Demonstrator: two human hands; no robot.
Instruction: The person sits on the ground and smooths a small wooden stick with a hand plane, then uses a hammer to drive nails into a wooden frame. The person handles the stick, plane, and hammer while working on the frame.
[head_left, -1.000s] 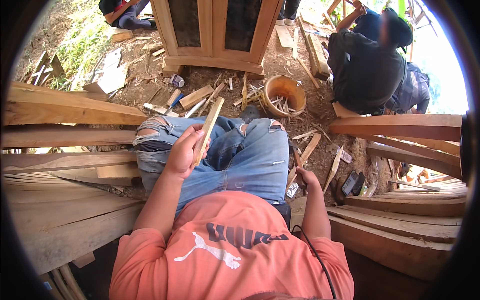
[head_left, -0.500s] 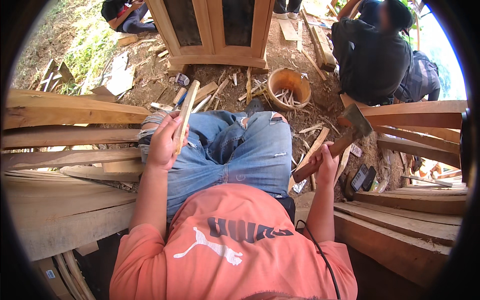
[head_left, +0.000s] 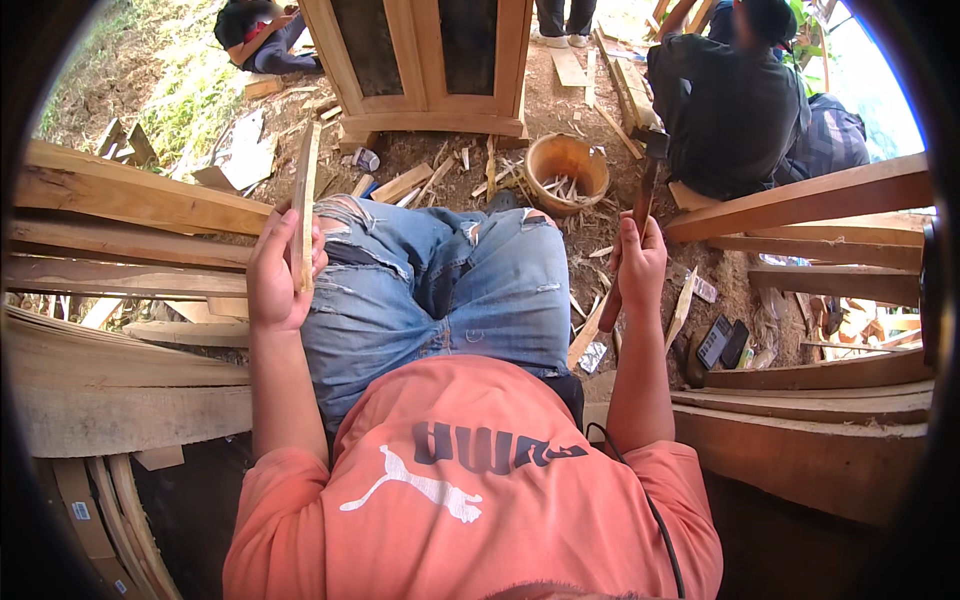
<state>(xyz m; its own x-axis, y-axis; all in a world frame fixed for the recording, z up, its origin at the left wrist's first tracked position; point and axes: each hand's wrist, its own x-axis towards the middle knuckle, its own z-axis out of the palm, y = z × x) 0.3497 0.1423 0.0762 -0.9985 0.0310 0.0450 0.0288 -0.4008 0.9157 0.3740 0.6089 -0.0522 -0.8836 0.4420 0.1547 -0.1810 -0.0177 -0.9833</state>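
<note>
My left hand (head_left: 283, 265) is closed on the lower part of a narrow wooden strip (head_left: 306, 180), which points away from me beside my left knee. My right hand (head_left: 640, 255) grips the wooden handle of a hammer (head_left: 646, 187). The dark metal head is at the far end, above my fist, and the handle's butt sticks out below it. Strip and hammer are held well apart, one on each side of my lap.
Stacked planks lie left (head_left: 120, 405) and right (head_left: 800, 420). Ahead are a panelled wooden door or cabinet (head_left: 410, 60) and an orange bucket (head_left: 567, 172) with wood scraps. A person in dark clothes (head_left: 730, 110) sits at far right; others are farther off. Offcuts litter the ground.
My left hand has moved left with the wooden strip, which now stands more upright in view. My right hand has shifted forward, and the hammer has swung from slanting right to pointing nearly straight ahead.
</note>
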